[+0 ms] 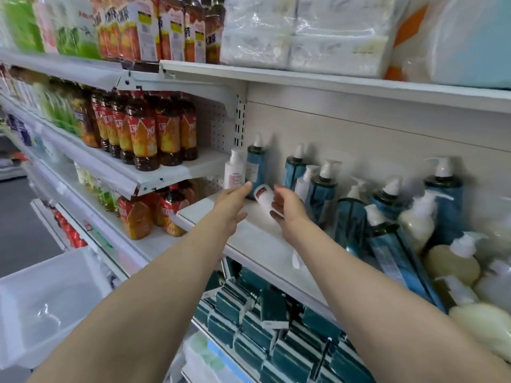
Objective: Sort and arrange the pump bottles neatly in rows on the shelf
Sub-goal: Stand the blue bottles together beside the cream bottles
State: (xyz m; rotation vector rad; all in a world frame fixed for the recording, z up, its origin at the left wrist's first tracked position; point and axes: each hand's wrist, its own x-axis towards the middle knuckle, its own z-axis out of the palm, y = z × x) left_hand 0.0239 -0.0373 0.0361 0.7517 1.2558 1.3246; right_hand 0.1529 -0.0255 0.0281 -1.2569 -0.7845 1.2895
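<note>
Step in hand, as judged: placing one small bottle into the row being built at the left end of the pale grey shelf board (pixel 249 239).

Right hand (pixel 287 210) grips a small white plastic bottle with a dark red label (pixel 264 197), fingers curled round its lower body. The bottle is tilted, top end toward the upper left, and held above the shelf, not resting on it.

Left hand (pixel 233 199) is extended with fingers straight and loosely spread, holding nothing. Its fingertips reach just beside the base of an upright white pump bottle with pink print (pixel 234 170); contact cannot be confirmed.

Directly right of that stands a tall teal pump bottle with a white nozzle (pixel 255 164), against the back panel. Further right, a disordered group of teal pump bottles (pixel 320 189), some upright, some leaning or lying. At far right, cream-coloured pump bottles (pixel 420 219) are mixed in among them.

Progress, as judged: early. Only two bottles at the left look ordered; the bulk remains unsorted.

Next move calls for: turning the held bottle upright, then setting it down in the open space in front of or beside the white bottle, like with like. The left hand is well placed to steady the neighbours.

Risk: a tilted set-down could knock over the two standing bottles.
</note>
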